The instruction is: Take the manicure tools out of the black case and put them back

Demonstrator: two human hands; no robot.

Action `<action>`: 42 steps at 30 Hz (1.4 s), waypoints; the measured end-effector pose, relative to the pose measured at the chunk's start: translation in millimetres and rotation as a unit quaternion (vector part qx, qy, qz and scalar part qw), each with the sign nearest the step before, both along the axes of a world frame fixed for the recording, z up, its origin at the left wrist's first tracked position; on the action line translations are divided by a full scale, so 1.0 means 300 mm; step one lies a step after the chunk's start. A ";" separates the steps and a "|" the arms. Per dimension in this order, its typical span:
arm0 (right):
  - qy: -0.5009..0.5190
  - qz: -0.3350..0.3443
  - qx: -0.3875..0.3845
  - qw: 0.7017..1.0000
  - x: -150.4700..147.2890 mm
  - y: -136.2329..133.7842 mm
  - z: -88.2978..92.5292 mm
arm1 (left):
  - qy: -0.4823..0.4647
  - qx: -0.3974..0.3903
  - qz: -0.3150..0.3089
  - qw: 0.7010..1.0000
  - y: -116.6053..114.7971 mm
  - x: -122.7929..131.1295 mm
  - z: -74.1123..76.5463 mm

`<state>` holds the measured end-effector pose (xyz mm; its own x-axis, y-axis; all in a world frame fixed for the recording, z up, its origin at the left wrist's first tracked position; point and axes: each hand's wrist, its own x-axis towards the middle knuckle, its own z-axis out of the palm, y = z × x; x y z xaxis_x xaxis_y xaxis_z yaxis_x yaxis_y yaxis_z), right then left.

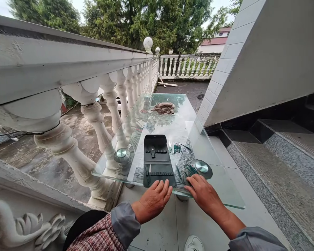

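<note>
An open black tool case (157,160) lies flat near the front of a glass table (225,195). My left hand (154,199) rests at the table's front edge, its fingertips touching the case's near end, fingers stretched out. My right hand (202,193) lies palm down just right of the case, its fingers curled over a small pile of thin green-handled tools (187,168). More small tools (176,147) lie in a row to the right of the case's upper half.
A white stone balustrade (94,115) runs along the table's left side. Grey granite steps (282,153) rise on the right. A crumpled brown cloth (163,108) lies at the table's far end. Round metal table fittings (121,154) sit at the near corners.
</note>
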<state>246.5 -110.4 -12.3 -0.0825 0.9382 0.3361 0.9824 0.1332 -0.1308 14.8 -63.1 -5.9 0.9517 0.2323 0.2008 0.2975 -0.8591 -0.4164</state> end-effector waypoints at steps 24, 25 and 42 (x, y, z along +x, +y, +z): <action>-0.151 0.018 0.039 0.988 -0.044 -0.116 0.007 | -0.019 0.011 -0.002 1.000 0.001 0.003 -0.014; -0.151 0.017 0.039 0.988 -0.044 -0.117 0.006 | -0.018 0.011 -0.001 1.000 0.001 0.003 -0.015; 0.490 -0.023 -0.111 0.864 -0.083 0.069 0.101 | -0.024 0.008 -0.014 1.000 0.012 -0.006 -0.009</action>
